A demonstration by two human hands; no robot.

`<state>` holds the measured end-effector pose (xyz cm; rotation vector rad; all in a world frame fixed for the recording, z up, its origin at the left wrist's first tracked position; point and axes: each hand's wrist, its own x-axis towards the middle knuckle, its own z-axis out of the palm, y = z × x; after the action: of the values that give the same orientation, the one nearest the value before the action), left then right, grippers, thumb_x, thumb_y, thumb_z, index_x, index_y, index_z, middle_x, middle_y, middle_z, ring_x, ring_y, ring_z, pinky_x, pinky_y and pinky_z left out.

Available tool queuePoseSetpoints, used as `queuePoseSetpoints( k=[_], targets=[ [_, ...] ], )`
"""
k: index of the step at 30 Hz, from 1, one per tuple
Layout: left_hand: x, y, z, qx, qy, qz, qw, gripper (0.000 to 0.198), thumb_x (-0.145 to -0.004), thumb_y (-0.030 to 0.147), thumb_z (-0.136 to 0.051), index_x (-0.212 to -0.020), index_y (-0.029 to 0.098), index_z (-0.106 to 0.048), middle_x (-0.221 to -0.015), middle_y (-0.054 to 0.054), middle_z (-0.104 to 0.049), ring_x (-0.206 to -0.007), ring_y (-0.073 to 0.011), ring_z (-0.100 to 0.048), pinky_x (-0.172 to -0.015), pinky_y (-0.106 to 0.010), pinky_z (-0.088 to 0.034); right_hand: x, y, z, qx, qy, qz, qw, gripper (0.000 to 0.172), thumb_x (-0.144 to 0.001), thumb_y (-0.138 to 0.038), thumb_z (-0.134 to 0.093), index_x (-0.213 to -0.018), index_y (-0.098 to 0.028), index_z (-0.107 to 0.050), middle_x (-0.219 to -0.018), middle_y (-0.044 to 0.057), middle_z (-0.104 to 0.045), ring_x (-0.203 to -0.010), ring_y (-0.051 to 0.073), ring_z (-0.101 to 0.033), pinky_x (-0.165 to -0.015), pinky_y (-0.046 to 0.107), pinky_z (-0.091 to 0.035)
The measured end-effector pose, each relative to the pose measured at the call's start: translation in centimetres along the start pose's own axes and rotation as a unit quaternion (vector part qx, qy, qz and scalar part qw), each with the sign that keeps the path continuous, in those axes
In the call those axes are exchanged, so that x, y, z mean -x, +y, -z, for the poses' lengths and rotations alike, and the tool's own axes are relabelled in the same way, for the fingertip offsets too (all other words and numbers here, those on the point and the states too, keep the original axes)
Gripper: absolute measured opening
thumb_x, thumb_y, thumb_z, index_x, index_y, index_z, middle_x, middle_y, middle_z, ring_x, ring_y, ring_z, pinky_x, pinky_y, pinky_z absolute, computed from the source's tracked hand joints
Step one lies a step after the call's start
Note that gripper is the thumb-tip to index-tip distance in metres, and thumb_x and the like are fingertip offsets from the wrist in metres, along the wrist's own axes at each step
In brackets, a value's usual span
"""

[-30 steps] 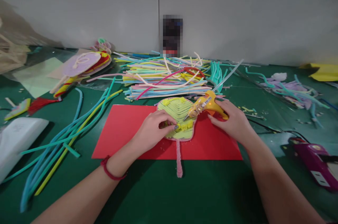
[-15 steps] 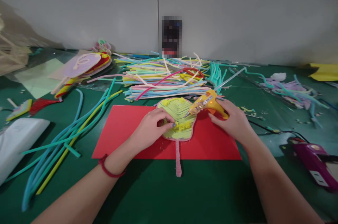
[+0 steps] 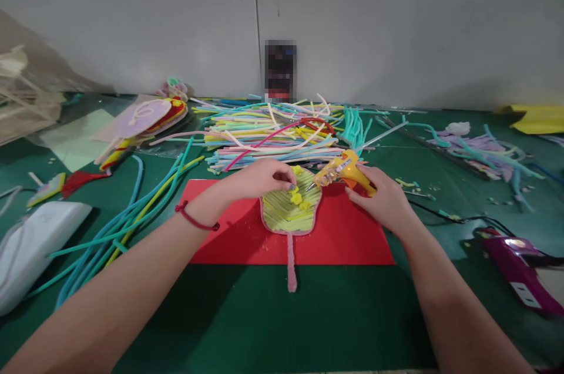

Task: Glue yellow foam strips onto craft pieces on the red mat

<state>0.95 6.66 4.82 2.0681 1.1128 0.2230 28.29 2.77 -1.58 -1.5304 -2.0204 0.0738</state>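
Observation:
My left hand (image 3: 267, 179) pinches the upper end of a short yellow fuzzy strip (image 3: 299, 200) between thumb and fingertips. It hangs over a yellow-green fan (image 3: 282, 215) made of pipe cleaners, which has a pink rim and a pink handle (image 3: 291, 265). My right hand (image 3: 382, 193) is closed round the orange handle of a hot glue gun (image 3: 337, 169), its nozzle pointing left and down beside the strip. A clear glue stick (image 3: 385, 135) juts from the gun's back. More yellow tufts at the fan's top are partly hidden by my left hand.
The fan lies on a red sheet (image 3: 229, 248). Behind it is a pile of coloured pipe cleaners (image 3: 268, 133). Loose blue and green ones (image 3: 127, 221) lie left, near a white device (image 3: 44, 245). Finished fans (image 3: 145, 115) lie at the back left, a purple power strip (image 3: 520, 271) at the right.
My left hand has moved up and away from me, turning the yellow strip from level to slanting. The glue gun stays nearly in place. The whole view has shifted slightly.

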Motion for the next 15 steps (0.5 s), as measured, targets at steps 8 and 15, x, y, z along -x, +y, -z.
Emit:
queuePoseSetpoints(
  k=[8, 15],
  targets=[
    [-3.8, 1.0, 1.3, -0.067, -0.109, -0.058, 0.990, 0.017, -0.068, 0.018, -0.059, -0.074, 0.026, -0.073, -0.077, 0.002, -0.072, -0.069, -0.0159, -0.063, -0.063, -0.024, -0.041, -0.2, 0.8, 0.2, 0.008, 0.001, -0.026, 1.000, 0.046, -0.075, -0.040, -0.056, -0.113, -0.016, -0.060, -0.102, 0.012, -0.066, -0.092, 0.029, -0.063, -0.079, 0.042, -0.051],
    [-4.6, 1.8, 2.2, -0.065, -0.136, -0.037, 0.988, 0.015, -0.065, 0.017, -0.062, -0.066, 0.027, -0.073, -0.070, 0.001, -0.071, -0.063, -0.0163, -0.060, -0.058, -0.024, -0.040, -0.1, 0.5, 0.1, 0.010, 0.000, -0.016, 1.000, 0.046, -0.075, -0.040, -0.055, -0.115, -0.018, -0.059, -0.103, 0.012, -0.066, -0.094, 0.029, -0.063, -0.079, 0.043, -0.051]
  ],
)
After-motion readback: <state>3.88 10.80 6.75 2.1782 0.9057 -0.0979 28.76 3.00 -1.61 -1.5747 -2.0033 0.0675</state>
